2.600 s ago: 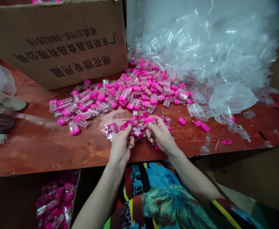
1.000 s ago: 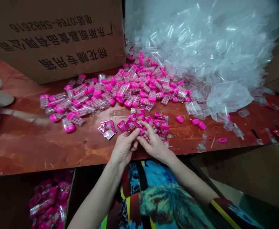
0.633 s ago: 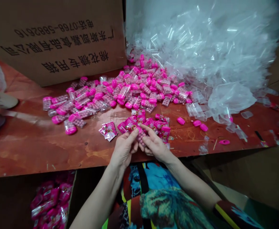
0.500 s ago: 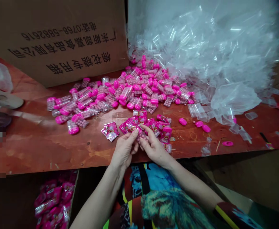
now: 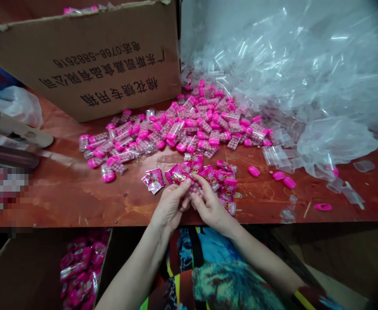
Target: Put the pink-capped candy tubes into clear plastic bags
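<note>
Both hands meet near the table's front edge around a small clear bottle (image 5: pixel 194 188) of pink candy balls. My left hand (image 5: pixel 171 203) grips it from the left, its thumb pressed along the top. From the other side, my right hand (image 5: pixel 212 209) pinches it between thumb and fingers. Fingers cover part of the bottle, and its cap cannot be made out. Just beyond lie several bottles in pink printed wrappers (image 5: pixel 228 188). A small pile of flat pink printed sleeves (image 5: pixel 154 178) rests to the left.
A heap of pink-capped candy bottles (image 5: pixel 176 129) spreads behind, beside a cardboard box (image 5: pixel 118 64). Empty clear containers (image 5: pixel 282 82) pile up at right, near a plastic bag (image 5: pixel 334 137) and loose pink caps (image 5: pixel 289 182). Below the table, an open box holds wrapped bottles (image 5: pixel 81 271).
The view has shifted, so more of the cardboard box's top and the table's left side shows. Both hands keep their hold on the bottle with barely any movement.
</note>
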The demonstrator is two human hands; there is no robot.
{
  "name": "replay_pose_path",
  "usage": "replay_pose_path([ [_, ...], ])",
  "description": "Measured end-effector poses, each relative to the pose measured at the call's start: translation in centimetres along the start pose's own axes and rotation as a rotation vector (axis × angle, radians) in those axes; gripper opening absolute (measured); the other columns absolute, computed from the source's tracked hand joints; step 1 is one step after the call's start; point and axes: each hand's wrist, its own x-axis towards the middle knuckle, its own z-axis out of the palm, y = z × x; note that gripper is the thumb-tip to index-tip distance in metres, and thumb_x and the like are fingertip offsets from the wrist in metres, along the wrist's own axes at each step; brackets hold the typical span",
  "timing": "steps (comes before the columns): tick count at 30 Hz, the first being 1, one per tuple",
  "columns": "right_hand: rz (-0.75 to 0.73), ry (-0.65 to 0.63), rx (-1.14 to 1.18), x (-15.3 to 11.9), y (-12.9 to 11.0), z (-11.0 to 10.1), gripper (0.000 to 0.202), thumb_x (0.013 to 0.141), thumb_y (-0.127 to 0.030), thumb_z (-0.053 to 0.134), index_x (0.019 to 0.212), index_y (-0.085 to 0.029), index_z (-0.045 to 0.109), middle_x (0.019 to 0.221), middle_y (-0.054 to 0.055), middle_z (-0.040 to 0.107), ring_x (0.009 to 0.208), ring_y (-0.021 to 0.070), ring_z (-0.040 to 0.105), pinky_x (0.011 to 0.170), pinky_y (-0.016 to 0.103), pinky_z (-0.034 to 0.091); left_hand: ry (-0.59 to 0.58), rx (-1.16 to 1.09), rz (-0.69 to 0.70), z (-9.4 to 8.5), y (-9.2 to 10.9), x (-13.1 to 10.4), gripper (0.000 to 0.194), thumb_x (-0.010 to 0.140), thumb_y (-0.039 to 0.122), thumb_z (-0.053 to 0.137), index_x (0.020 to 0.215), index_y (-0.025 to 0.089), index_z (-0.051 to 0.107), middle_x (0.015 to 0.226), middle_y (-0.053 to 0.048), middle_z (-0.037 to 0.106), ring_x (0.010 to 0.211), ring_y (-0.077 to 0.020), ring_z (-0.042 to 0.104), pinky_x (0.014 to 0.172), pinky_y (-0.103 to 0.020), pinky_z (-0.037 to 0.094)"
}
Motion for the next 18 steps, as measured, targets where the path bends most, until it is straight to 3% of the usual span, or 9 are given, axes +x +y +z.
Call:
replay_pose_path([
  [2, -0.013, -0.009, -0.059, 0.0, 0.0, -0.5, 0.055, 0.099, -0.038, 0.052, 0.151, -0.028, 0.038, 0.091, 0.005, 0.065, 0.079, 0.0205, 0.062, 0.078, 0.038, 0.050, 0.036, -0.013, -0.011, 0.7, -0.1, 0.3, 0.044, 0.074, 0.045, 0.081, 0.052, 0.016, 0.057, 0.038, 0.004, 0.040, 0.036, -0.0047, 0.031, 0.040, -0.021, 0.025],
  [7, 0.129, -0.064, 0.353, 1.0, 0.2, -2.0, 0.054, 0.099, -0.044, 0.051, 0.148, -0.030, 0.033, 0.069, -0.004, 0.050, 0.059, 0.0152, 0.050, 0.057, 0.028, 0.044, 0.010, -0.036, -0.062, 2.6, 0.4, 0.8, 0.038, 0.076, 0.048, 0.078, 0.064, 0.015, 0.064, 0.040, 0.005, 0.041, 0.037, -0.0072, 0.036, 0.042, -0.022, 0.031],
  [9, 0.146, -0.072, 0.400, 1.3, 0.2, -2.6, 0.055, 0.098, -0.045, 0.053, 0.147, -0.028, 0.033, 0.065, -0.005, 0.049, 0.057, 0.0144, 0.048, 0.056, 0.028, 0.042, 0.001, -0.043, -0.060, 3.1, 0.7, 0.9, 0.037, 0.078, 0.050, 0.076, 0.066, 0.016, 0.065, 0.039, 0.004, 0.041, 0.040, -0.0100, 0.041, 0.044, -0.023, 0.034],
  [13, 0.089, -0.026, 0.306, 1.3, 0.5, -3.5, 0.052, 0.098, -0.042, 0.055, 0.145, -0.030, 0.036, 0.070, -0.003, 0.055, 0.063, 0.0161, 0.054, 0.062, 0.031, 0.046, 0.028, -0.057, -0.036, 4.1, 0.6, 1.2, 0.037, 0.079, 0.048, 0.076, 0.065, 0.016, 0.063, 0.039, 0.004, 0.040, 0.043, -0.0111, 0.044, 0.046, -0.023, 0.034],
  [16, 0.053, 0.026, 0.058, 0.7, 0.6, -4.0, 0.050, 0.098, -0.040, 0.055, 0.145, -0.033, 0.039, 0.094, 0.004, 0.067, 0.080, 0.0221, 0.064, 0.075, 0.040, 0.052, 0.113, -0.106, -0.024, 4.9, -0.4, 1.5, 0.038, 0.077, 0.048, 0.079, 0.063, 0.017, 0.060, 0.039, 0.006, 0.038, 0.039, -0.0067, 0.031, 0.042, -0.022, 0.025],
  [18, 0.033, 0.056, -0.119, 0.5, 0.5, -4.5, 0.051, 0.097, -0.039, 0.057, 0.145, -0.031, 0.041, 0.110, 0.009, 0.067, 0.090, 0.0264, 0.066, 0.083, 0.045, 0.052, 0.158, -0.115, -0.022, 5.4, -1.1, 1.6, 0.039, 0.076, 0.048, 0.079, 0.063, 0.017, 0.060, 0.039, 0.006, 0.037, 0.038, -0.0060, 0.027, 0.040, -0.021, 0.021],
])
